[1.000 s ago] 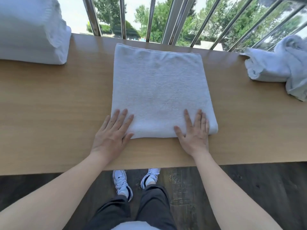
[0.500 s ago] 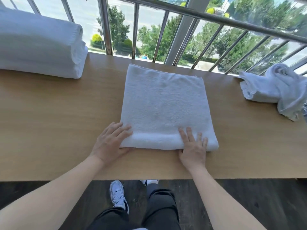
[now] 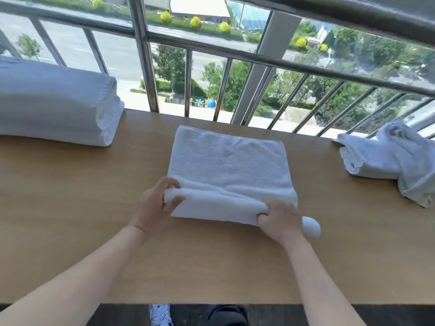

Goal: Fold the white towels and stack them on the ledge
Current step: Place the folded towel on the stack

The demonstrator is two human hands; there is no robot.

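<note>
You stand at the ledge [image 3: 70, 184] w/ both hands clamped on the near edge of the towel [image 3: 226, 161], which lies flat mid-ledge, its far edge just short of the railing [image 3: 188, 81]. Your left hand [image 3: 155, 205] pinches the near-left corner, thumb on top and fingers tucked under, so the edge lifts as a soft roll; your right hand [image 3: 280, 220] grips the near-right end, w/ a rounded bit of cloth poking out past it to the right. Hands sit well apart, one per corner, likely so the edge rises evenly and the next fold lands square on the far half. The grip is at the corners, not the middle, prob. to keep the layers from sliding apart. The stack [image 3: 56, 104] of folded towels sits far left, apart from your work, leaving bare wood between for folding; that looks like where this one goes once done. The pile [image 3: 395, 156] of crumpled, unfolded towels waits at far right, touching nothing else, approx. within reach of your right hand. Judging by that pile, the job is partway done. Next move, by the look of it: carry the lifted edge away from you toward the railing, then press flat.
</note>
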